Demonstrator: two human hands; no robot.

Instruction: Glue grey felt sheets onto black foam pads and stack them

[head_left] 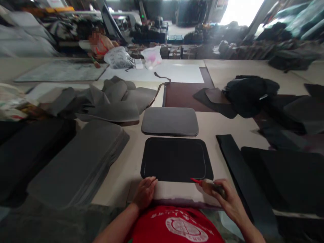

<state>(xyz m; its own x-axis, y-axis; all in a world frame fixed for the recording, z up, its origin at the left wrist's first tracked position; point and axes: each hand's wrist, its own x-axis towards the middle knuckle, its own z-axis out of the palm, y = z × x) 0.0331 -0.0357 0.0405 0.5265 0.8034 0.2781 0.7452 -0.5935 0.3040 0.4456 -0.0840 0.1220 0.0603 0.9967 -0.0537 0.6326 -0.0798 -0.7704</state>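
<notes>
A black rounded panel (pixel 174 158) lies flat in front of me, with a thin pale line running just inside its edge. My left hand (pixel 145 192) rests at its near left corner, fingers stretched out and fingertips on the edge, holding nothing. At the near right corner, my right hand (pixel 222 195) is closed round a red-tipped tool (pixel 196 181). The tool has a narrow red end touching or just over the panel's near edge; a thick dark handle shows between the fingers. Its exact kind is unclear. Just beyond lies a small stack of grey rounded panels (pixel 169 121).
A tall stack of dark grey panels (pixel 78 158) stands on the left. Loose grey sheets (pixel 108 104) lie behind it. To the right are a long black strip (pixel 235 162) and a black bundle (pixel 250 94). Another person (pixel 101 45) is across the table.
</notes>
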